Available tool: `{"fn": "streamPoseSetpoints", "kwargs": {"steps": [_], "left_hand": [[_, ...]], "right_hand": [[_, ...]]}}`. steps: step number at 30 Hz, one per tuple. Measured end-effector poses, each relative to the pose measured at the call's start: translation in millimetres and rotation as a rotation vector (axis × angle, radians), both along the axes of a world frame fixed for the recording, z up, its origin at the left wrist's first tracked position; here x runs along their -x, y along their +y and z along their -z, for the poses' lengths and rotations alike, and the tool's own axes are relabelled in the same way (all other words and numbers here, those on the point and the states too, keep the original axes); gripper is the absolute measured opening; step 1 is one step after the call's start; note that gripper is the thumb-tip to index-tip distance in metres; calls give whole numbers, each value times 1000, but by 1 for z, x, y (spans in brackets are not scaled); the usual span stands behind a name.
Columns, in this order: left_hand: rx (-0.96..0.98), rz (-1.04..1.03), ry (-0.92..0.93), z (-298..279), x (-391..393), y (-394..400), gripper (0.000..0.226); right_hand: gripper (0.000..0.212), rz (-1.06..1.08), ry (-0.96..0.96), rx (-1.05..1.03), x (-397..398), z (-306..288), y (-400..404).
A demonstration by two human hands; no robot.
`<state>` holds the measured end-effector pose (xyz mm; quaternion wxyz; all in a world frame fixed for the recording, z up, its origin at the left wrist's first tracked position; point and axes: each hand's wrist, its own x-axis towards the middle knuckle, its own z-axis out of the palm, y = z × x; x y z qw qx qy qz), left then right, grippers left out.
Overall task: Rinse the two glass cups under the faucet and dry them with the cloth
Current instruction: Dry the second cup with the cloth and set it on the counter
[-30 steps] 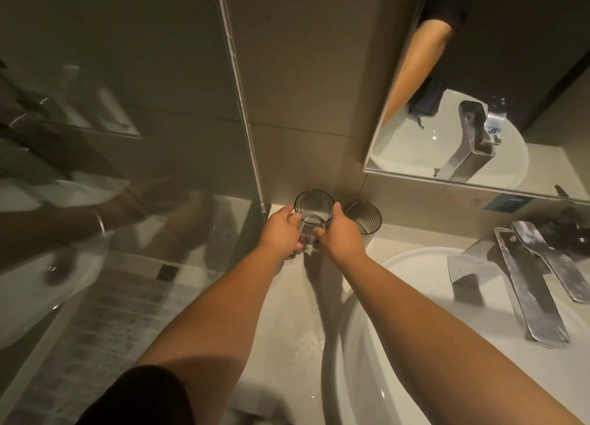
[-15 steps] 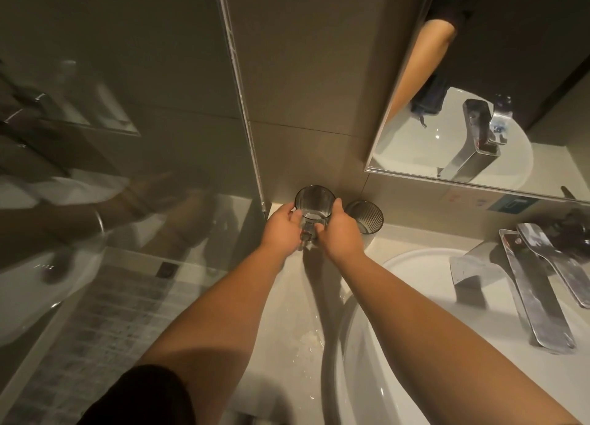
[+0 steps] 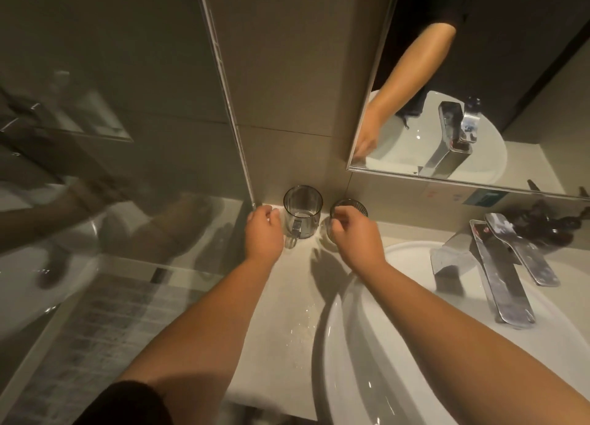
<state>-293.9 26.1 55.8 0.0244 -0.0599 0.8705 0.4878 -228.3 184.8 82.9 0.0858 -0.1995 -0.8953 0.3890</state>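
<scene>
Both arms reach forward to the back corner of the desk (image 3: 287, 297). Left hand (image 3: 263, 229) hangs just beside the handled glass cup (image 3: 302, 212), fingers loosely curled, holding nothing. That cup stands upright by the wall. Right hand (image 3: 354, 233) curls its fingers round the ribbed glass cup (image 3: 348, 208), just right of the first. Sink (image 3: 367, 344) and faucet (image 3: 498, 265) lie to the right.

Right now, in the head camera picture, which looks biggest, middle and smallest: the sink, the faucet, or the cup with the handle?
1. The sink, by far the largest.
2. The faucet.
3. The cup with the handle, smallest.
The cup stands farther from the camera, so it may look smaller than it really is.
</scene>
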Motion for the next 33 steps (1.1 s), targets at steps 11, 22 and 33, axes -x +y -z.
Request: {"fn": "streamPoseSetpoints", "kwargs": {"steps": [11, 22, 33], "left_hand": [[64, 472, -226, 2, -54, 64, 45], [174, 528, -284, 15, -34, 78, 58], [196, 607, -245, 8, -29, 81, 53]], "right_hand": [[68, -31, -218, -163, -10, 9, 61], [46, -56, -252, -160, 10, 17, 54], [42, -49, -243, -124, 10, 18, 60]]}}
